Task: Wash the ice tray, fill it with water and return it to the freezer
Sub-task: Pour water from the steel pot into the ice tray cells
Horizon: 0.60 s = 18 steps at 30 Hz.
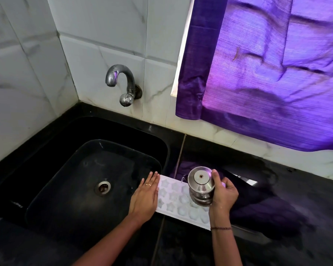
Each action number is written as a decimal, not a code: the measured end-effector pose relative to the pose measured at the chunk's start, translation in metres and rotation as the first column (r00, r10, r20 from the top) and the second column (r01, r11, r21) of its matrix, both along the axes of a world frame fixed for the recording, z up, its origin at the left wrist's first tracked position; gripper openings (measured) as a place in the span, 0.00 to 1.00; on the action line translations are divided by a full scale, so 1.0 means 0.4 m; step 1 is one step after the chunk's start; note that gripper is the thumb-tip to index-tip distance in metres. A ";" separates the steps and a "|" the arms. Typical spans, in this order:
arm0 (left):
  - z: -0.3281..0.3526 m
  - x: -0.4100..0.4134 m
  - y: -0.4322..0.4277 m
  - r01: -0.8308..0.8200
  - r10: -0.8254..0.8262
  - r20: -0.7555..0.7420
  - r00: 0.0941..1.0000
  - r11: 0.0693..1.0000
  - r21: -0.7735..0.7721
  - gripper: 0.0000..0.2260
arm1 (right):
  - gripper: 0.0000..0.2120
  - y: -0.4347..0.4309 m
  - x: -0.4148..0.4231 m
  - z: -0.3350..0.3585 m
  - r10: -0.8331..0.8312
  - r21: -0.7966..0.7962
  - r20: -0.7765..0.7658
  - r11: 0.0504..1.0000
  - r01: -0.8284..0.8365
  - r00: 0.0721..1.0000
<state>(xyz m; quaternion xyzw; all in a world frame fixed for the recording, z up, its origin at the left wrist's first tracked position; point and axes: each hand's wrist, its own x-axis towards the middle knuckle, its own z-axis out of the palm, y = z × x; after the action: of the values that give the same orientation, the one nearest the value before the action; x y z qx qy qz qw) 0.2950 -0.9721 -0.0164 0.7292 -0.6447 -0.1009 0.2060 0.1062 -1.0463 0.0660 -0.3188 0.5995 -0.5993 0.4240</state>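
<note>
Filling the ice tray (171,206), lower centre on the table (306,189): right grip (224,194) curls round a tilted steel pot (200,181), left grip (144,196) spread flat at the tray's end; next likely needs a level carry

From here the ice tray (173,198), lower centre of the frame, reads as smooth white plastic, faintly translucent. The steel pot (200,186) above it is polished metal, mirror-bright. The tap (121,83) is chrome, dulled and spotted. The sink (52,169) and table (306,198) are glossy black, probably stone. The wall tiles (104,35) are glazed and marble-veined. The curtain (277,73), upper right, is ribbed purple cloth with a sheen.
</note>
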 end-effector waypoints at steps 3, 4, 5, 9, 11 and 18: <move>-0.001 0.001 0.000 0.002 -0.002 0.014 1.000 1.000 0.003 0.22 | 0.25 0.000 0.003 -0.003 -0.002 -0.001 -0.021 1.000 0.002 1.000; -0.002 0.002 0.000 0.003 -0.003 0.022 1.000 1.000 0.005 0.22 | 0.25 0.000 0.003 -0.004 -0.007 0.001 -0.027 1.000 0.007 1.000; -0.003 0.002 -0.001 0.002 -0.002 0.026 1.000 1.000 0.006 0.22 | 0.26 0.001 0.003 -0.005 -0.010 0.004 -0.035 1.000 0.010 0.999; -0.007 0.003 -0.003 -0.002 0.002 0.028 1.000 1.000 0.007 0.22 | 0.25 0.002 0.005 -0.004 -0.013 0.009 -0.050 1.000 0.013 0.999; -0.009 0.003 -0.002 -0.002 0.002 0.023 1.000 1.000 0.005 0.22 | 0.25 0.002 0.006 -0.004 -0.013 0.005 -0.052 1.000 0.014 0.999; -0.010 0.002 -0.002 -0.007 0.007 0.016 1.000 1.000 -0.005 0.22 | 0.23 -0.001 0.001 -0.014 -0.025 0.039 0.019 0.999 0.024 0.999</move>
<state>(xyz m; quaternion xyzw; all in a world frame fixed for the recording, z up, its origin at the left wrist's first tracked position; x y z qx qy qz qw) 0.2958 -0.9731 -0.0206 0.7318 -0.6439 -0.0927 0.2032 0.1064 -1.0466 0.0605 -0.2973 0.6106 -0.5960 0.4286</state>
